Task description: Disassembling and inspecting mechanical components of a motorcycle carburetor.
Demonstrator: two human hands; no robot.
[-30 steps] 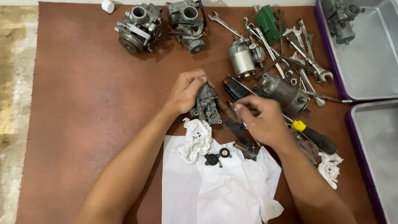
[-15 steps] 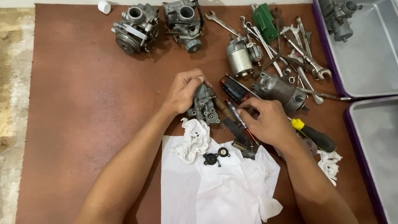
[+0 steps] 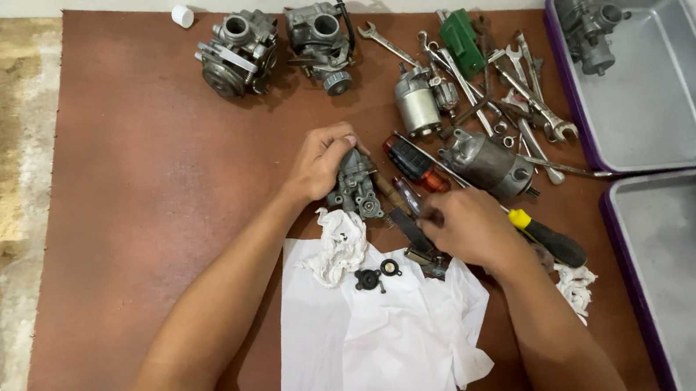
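Left hand (image 3: 321,161) fingers clamped around a small grey metal carburetor body (image 3: 356,184), held just above the brown desk (image 3: 127,195). Right hand (image 3: 470,228) fingers closed together on a thin tool – tip hidden, cannot tell its kind – pointing toward the carburetor. Just below: white paper sheets (image 3: 383,341) with small black round parts (image 3: 378,274) and a crumpled white rag (image 3: 340,243). Beside the right hand – a yellow-and-black handled screwdriver (image 3: 548,238), a red-and-black tool (image 3: 410,161). Further up, two grey carburetors (image 3: 282,50), a pile of steel wrenches (image 3: 503,82). Two grey metal trays (image 3: 688,96) at right.
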